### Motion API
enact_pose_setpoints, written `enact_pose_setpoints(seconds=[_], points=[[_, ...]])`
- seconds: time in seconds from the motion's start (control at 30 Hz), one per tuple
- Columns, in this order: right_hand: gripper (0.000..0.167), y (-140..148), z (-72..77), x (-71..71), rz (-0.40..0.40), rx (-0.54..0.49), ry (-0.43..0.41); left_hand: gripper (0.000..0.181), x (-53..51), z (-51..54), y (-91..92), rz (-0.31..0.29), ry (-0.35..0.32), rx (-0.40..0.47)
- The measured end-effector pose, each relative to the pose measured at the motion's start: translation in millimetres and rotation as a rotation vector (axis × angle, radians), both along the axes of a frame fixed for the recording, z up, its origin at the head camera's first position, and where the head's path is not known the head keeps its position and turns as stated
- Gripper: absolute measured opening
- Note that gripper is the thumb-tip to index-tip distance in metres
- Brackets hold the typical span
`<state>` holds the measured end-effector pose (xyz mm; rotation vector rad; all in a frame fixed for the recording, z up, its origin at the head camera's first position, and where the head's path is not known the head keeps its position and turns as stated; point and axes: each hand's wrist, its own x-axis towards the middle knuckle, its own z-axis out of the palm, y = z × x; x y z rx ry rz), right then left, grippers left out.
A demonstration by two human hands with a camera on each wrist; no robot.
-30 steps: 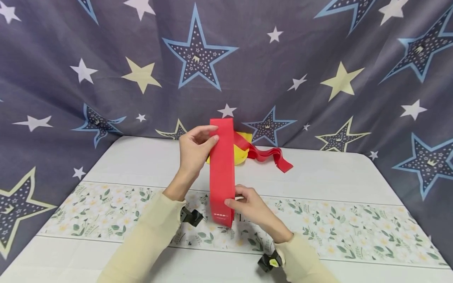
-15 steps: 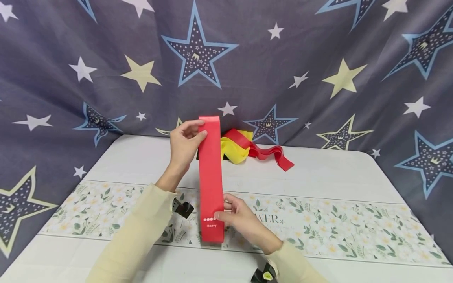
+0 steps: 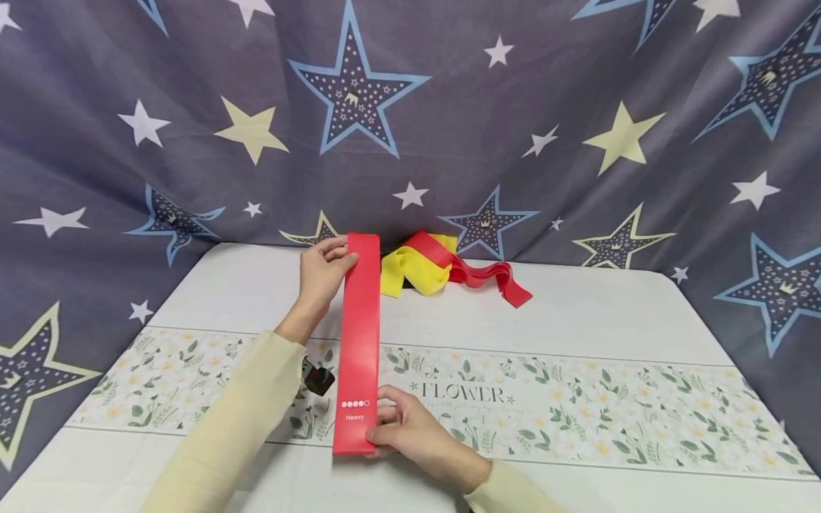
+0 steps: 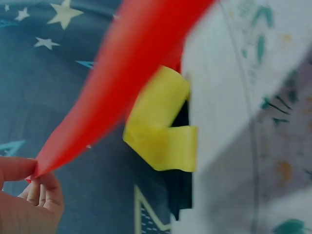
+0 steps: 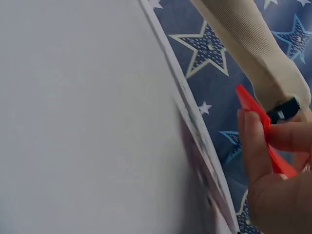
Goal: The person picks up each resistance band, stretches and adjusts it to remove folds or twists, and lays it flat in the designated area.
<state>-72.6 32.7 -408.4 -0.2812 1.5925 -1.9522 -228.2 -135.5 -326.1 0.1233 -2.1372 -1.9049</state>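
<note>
Backdrop: dark cloth (image 3: pixel 449 132) printed with blue-edged, yellow and white stars, behind the worktop.
Worktop: white (image 3: pixel 596 313), spanning the lower part of the head view.
Floral strip: flowers and leaves (image 3: pixel 641 420) across the worktop, with the word FLOWER near the middle.
Sleeves: cream, on both arms; the left sleeve (image 3: pixel 224 420) shows at greater length.
Held red band: long and flat (image 3: pixel 360 328), stretched lengthwise between the two hands, in front of the floral strip; I cannot tell whether its lower end touches the worktop.
Loose bands: at the worktop's far side, a second red band (image 3: pixel 484 278) lies across a yellow band (image 3: pixel 420 274), over a mostly hidden black piece (image 4: pixel 181 195).
Right hand: (image 3: pixel 420 438) clamped on the held band's lower right edge.
Left hand: (image 3: pixel 321 281) pinching its upper left edge.
Print: four filled dots, one hollow, above "Heavy" (image 3: pixel 355 417).
</note>
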Motion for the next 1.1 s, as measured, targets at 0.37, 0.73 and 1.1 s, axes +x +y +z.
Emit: enact_pose_setpoints(seconds=[0.37, 0.73, 1.1], points=[[0.039, -17, -12.6, 12.7, 0.019, -0.040, -0.077, 0.037, -7.3, -34.8, -18.2, -0.060, -0.207, -0.022], [0.033, -37, -19.8, 18.3, 0.072, -0.023, -0.147, 0.039, -10.0, -62.6, -31.6, -0.133, -0.351, -0.087], [0.033, -47, -20.8, 19.0, 0.103, 0.034, -0.183, 0.040, -17.2, -82.5, -39.1, -0.120, -0.417, -0.146]])
